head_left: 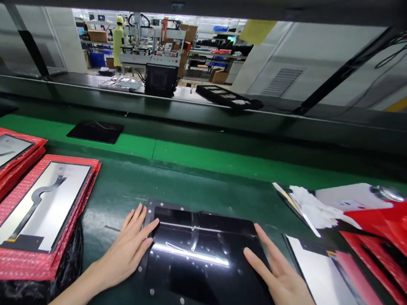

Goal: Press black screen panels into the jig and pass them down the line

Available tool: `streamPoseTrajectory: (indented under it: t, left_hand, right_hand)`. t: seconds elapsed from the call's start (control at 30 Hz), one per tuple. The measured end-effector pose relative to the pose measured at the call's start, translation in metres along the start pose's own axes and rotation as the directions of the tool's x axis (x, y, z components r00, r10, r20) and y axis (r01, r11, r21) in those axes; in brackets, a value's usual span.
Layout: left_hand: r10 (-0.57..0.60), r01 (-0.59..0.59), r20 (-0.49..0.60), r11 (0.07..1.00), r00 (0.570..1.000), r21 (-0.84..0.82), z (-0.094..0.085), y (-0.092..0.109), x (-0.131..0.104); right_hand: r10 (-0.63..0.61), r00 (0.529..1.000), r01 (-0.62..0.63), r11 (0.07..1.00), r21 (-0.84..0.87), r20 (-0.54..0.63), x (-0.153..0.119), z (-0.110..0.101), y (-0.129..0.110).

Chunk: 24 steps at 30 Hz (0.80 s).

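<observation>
A glossy black screen panel (pixel 194 248) lies in front of me on a dark plate (pixel 166 293) edged with pale round dots. My left hand (pixel 133 244) rests flat at the panel's left side, fingers stretched out, with fingertips over the plate's border and the panel's edge. At the right edge, my right hand (pixel 278 274) has its thumb on the panel's face and its fingers along the side, holding that edge. A ceiling light reflects in the glass. The undersides of both hands are hidden.
On the left, silver-backed screens with ribbon cables (pixel 51 204) lie on red bubble bags (pixel 6 264). Another silver-backed screen (pixel 317 275), crumpled white film (pixel 311 205) and red bags (pixel 406 229) lie right. A dark flat panel (pixel 95 132) sits on the green strip behind. A person in yellow (pixel 118 41) stands far off.
</observation>
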<state>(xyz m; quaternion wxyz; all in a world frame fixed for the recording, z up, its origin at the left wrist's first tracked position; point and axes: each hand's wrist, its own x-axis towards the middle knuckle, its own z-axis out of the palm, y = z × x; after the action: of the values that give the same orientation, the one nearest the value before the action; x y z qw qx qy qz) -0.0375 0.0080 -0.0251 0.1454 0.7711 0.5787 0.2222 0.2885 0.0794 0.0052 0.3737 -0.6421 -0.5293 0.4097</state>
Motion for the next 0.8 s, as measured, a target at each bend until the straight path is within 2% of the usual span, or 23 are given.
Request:
streamPoseTrajectory:
  t: [0.1,0.27,0.43,0.6,0.7,0.8]
  left_hand:
    - [0.025,-0.027,0.048,0.999,0.999,0.045,-0.001,0.003,-0.001]
    - [0.065,-0.074,0.125,0.995,0.99,0.066,-0.007,0.003,0.0]
    - [0.095,-0.108,0.141,0.99,0.985,0.091,-0.011,0.001,0.002]
    - [0.091,-0.109,0.16,0.988,0.983,0.107,-0.012,0.005,0.002]
    - [0.067,-0.085,0.157,0.99,0.985,0.109,-0.01,0.009,0.001]
    - [0.045,-0.069,0.136,0.982,0.99,0.174,-0.004,0.009,-0.001]
  right_hand:
    - [0.064,0.998,-0.065,0.997,0.033,0.004,-0.003,0.001,-0.002]
    - [0.019,1.0,-0.019,1.0,0.024,0.007,-0.005,0.003,-0.004]
    - [-0.004,1.0,0.004,1.0,0.021,0.011,-0.005,0.004,-0.004]
    - [0.068,0.998,-0.069,0.995,0.067,0.013,-0.004,0.004,0.002]
    - [-0.011,0.998,0.005,0.995,0.097,0.062,-0.003,0.003,0.007]
    - [-0.174,0.982,0.177,0.984,-0.033,0.075,0.002,-0.005,0.017]
